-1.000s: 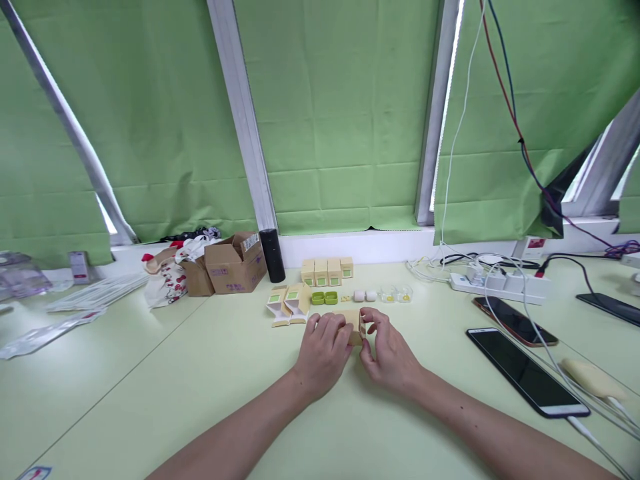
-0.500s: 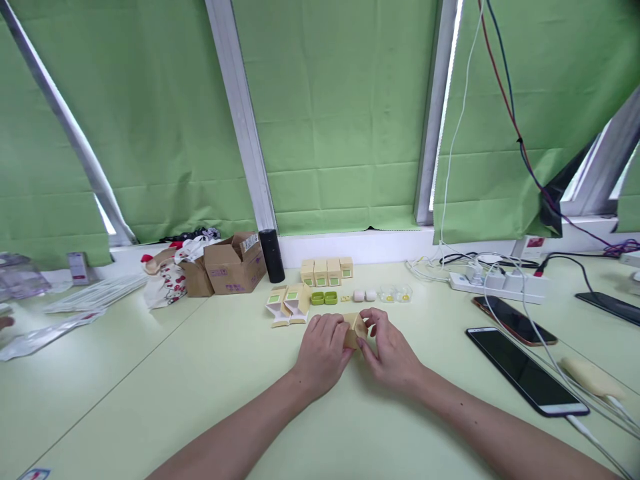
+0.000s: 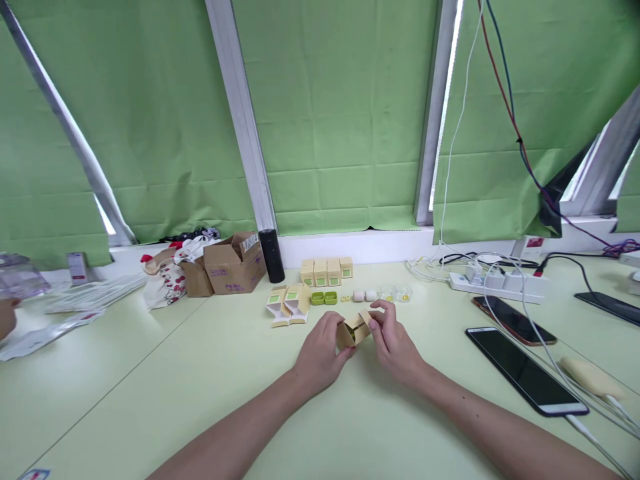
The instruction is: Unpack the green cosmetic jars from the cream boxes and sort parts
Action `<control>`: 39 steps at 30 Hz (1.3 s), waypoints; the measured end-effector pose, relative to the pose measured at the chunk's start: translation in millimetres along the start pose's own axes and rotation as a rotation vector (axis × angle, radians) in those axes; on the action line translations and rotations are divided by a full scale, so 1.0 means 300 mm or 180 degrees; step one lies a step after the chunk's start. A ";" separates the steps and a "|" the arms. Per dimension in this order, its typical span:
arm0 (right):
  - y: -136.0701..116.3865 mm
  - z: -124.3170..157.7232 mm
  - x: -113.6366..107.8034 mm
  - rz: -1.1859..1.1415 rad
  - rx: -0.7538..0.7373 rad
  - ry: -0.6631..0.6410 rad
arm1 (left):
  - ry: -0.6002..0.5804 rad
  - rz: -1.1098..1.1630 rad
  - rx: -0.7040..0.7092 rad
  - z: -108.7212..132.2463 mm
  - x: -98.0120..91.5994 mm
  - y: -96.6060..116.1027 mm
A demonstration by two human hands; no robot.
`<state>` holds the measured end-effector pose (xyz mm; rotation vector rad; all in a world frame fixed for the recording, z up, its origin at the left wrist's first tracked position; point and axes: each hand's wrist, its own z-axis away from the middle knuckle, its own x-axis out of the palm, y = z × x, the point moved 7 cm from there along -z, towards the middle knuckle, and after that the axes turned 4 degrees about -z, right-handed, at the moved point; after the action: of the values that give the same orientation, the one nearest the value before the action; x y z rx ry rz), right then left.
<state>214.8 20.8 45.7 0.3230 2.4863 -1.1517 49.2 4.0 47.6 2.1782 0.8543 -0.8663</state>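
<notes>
Over the table in front of me, a small tan cardboard box (image 3: pixel 354 329) is held between my hands, its top end open and a flap raised. My left hand (image 3: pixel 323 351) is closed around the box's left side, thumb underneath. At the right edge, the fingers of my right hand (image 3: pixel 393 340) pinch the raised flap. Something dark or greenish shows inside, too small to name. Just beyond lie two unfolded cartons (image 3: pixel 289 303), two green trays (image 3: pixel 324 298), tiny yellow pieces (image 3: pixel 345 299), two whitish-pink rolls (image 3: pixel 365 295) and two clear containers (image 3: pixel 395 293).
Several small closed boxes (image 3: pixel 321 272) stand in a row at the back. Left of them are a black cylinder (image 3: pixel 271 256), a brown carton (image 3: pixel 235 265) and a printed bag (image 3: pixel 164 283). Phones (image 3: pixel 525 370), cables and a power strip (image 3: pixel 500 285) lie right.
The small box has turned and its end has opened, with the flap lifted. My left fingers have shifted to its side. A brown shape has come further in at the left edge.
</notes>
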 end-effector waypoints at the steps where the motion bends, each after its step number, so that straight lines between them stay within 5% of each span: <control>1: 0.006 -0.004 -0.006 -0.0133 0.0114 0.0031 | -0.0036 0.0093 -0.0089 -0.001 0.002 -0.011; 10: 0.106 -0.050 -0.052 -0.1141 0.0560 0.0546 | -0.0036 0.0387 -0.0382 -0.001 0.003 -0.050; 16: 0.081 -0.063 -0.100 -0.0117 -0.0409 0.0872 | -0.0157 0.0410 -0.0225 -0.007 -0.002 -0.029; 23: -0.029 -0.020 -0.046 0.0667 -0.1929 0.0268 | -0.0250 0.0345 -0.0135 0.000 0.012 -0.028; 39: -0.085 -0.008 -0.053 0.0637 -0.1608 -0.0030 | -0.0240 0.0658 -0.0178 -0.004 0.016 -0.037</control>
<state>219.2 5.8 71.3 0.4038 2.5570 -0.4230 44.1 13.0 41.2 2.1265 0.5973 -0.8063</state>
